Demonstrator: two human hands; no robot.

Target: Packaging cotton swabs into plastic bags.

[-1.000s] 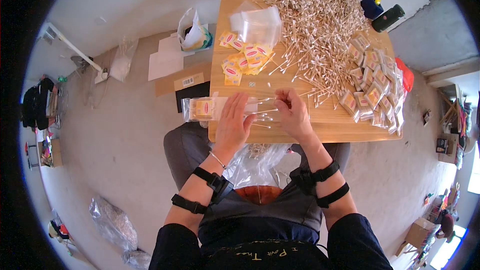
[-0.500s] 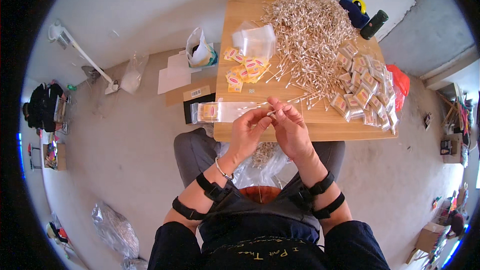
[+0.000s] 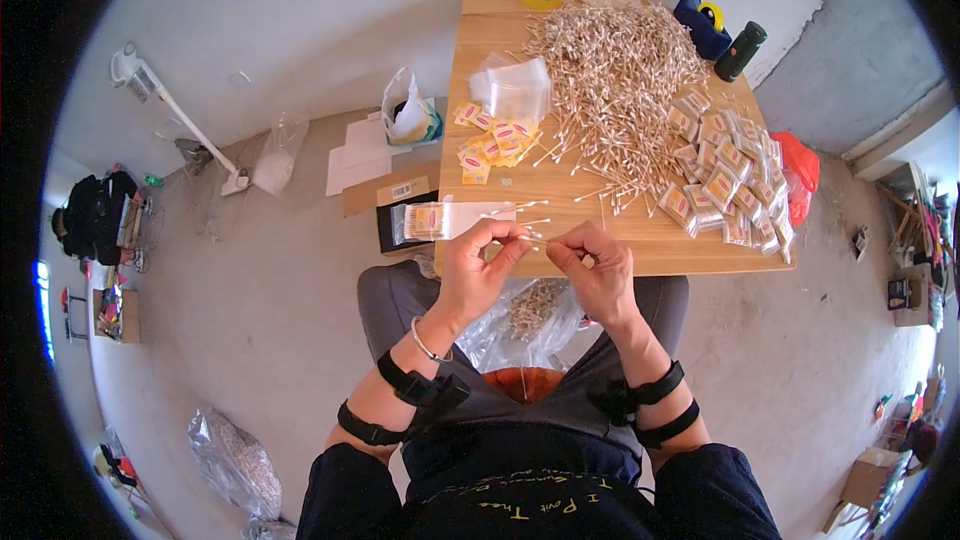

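At the table's near edge, left hand (image 3: 478, 262) and right hand (image 3: 592, 265) pinch thin white-tipped cotton swabs (image 3: 533, 237) together, fingers closed, aligning them beside the clear plastic sleeve (image 3: 455, 219).

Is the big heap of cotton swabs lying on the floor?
No, the heap of cotton swabs lies on the wooden table, beyond the left hand and right hand.

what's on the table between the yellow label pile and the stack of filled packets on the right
In the head view, the big heap of cotton swabs lies between the yellow labels and the filled packets, its loose swabs spilling toward both.
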